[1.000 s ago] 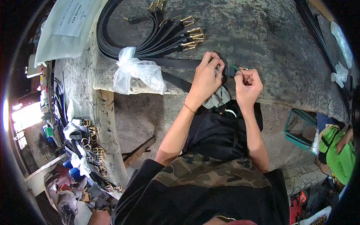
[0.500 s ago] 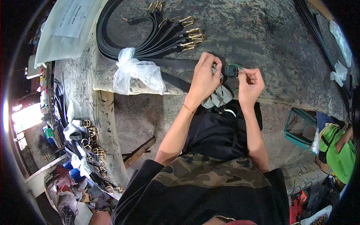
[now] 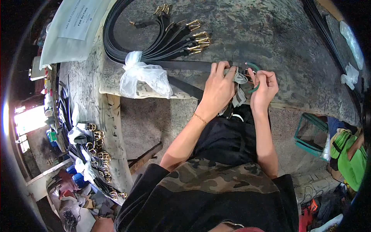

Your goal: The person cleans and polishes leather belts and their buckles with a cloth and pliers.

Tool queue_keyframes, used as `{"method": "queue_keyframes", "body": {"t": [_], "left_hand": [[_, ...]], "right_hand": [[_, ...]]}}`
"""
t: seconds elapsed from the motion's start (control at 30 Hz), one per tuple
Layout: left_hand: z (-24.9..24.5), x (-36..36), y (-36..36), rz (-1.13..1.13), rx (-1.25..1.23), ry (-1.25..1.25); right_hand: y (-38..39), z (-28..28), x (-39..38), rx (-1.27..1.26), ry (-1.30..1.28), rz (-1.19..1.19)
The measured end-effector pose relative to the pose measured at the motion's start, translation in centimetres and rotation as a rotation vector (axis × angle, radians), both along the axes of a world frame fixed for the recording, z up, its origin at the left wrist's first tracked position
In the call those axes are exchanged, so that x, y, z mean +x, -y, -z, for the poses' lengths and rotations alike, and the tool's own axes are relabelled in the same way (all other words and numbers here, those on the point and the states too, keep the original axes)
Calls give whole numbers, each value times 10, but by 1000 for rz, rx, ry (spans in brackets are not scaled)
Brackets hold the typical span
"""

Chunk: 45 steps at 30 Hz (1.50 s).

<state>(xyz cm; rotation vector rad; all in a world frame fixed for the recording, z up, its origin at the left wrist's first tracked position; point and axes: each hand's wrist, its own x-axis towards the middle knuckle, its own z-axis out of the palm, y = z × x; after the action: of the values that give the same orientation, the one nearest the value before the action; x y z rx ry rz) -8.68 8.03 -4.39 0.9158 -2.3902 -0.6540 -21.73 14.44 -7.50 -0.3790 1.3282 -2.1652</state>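
Observation:
My left hand [image 3: 222, 89] is closed round a grey cloth [image 3: 240, 79] and the end of a black belt [image 3: 181, 66] at the table's front edge. Just to its right, my right hand [image 3: 264, 87] pinches a thin green, curved thing [image 3: 253, 66], perhaps a tool handle or a loop. Something small and reddish shows between the two hands, too small to name. A white plastic wrap [image 3: 145, 77] lies over the belts left of my left hand.
Coiled black belts with gold buckles [image 3: 199, 41] lie at the table's back left, near a labelled plastic sheet [image 3: 77, 27]. More straps [image 3: 328, 42] run along the right. Below right are a green-framed crate [image 3: 311, 135] and a person in green [image 3: 353, 162].
My left hand has moved right and rolled over the cloth. The green thing has turned and shows more fully by my right hand. The black buckle-like piece between the hands no longer shows.

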Motion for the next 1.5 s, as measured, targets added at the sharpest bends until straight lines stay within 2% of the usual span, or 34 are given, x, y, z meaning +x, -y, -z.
{"method": "queue_keyframes", "body": {"t": [0.17, 0.4, 0.5, 0.57, 0.6, 0.67, 0.73, 0.8, 0.93, 1.0, 1.07, 1.2, 1.37, 1.5], "left_hand": [[-15, 5, 5, -13, -148, 255], [-19, 26, 1, 135, -263, 311], [-18, 37, 1, 142, -231, 170], [-24, 39, 1, -63, -14, 88], [-25, 36, 2, -63, -12, 91], [-22, 24, 7, -156, -16, -162], [-9, 13, 12, -109, -70, -143], [-5, 1, 10, 60, -239, 91], [-32, 25, -1, 158, -272, 255], [-41, 40, 1, 189, -262, 238], [-39, 51, 3, 241, -63, 234], [-37, 42, -3, 139, 32, 213], [-17, 29, -5, 123, -40, 183], [-16, 30, -5, 156, -97, 251]], "right_hand": [[0, 0, 1, 12, -10, 13], [0, 1, 0, -13, 2, 6], [1, -1, -1, -29, 24, -2], [0, -2, -1, -40, 51, -1], [0, -3, -2, -40, 70, 1], [0, -3, -2, -39, 90, -9], [1, -4, -3, -43, 118, 4], [1, -6, -4, -51, 146, 6], [-2, -9, -7, -70, 198, 5], [-2, -8, -5, -62, 195, 1], [0, -7, -6, -52, 185, -6], [0, -4, -7, -69, 191, -13], [-1, -10, -7, -29, 205, 4], [-2, -6, -8, -88, 209, -23]]}}
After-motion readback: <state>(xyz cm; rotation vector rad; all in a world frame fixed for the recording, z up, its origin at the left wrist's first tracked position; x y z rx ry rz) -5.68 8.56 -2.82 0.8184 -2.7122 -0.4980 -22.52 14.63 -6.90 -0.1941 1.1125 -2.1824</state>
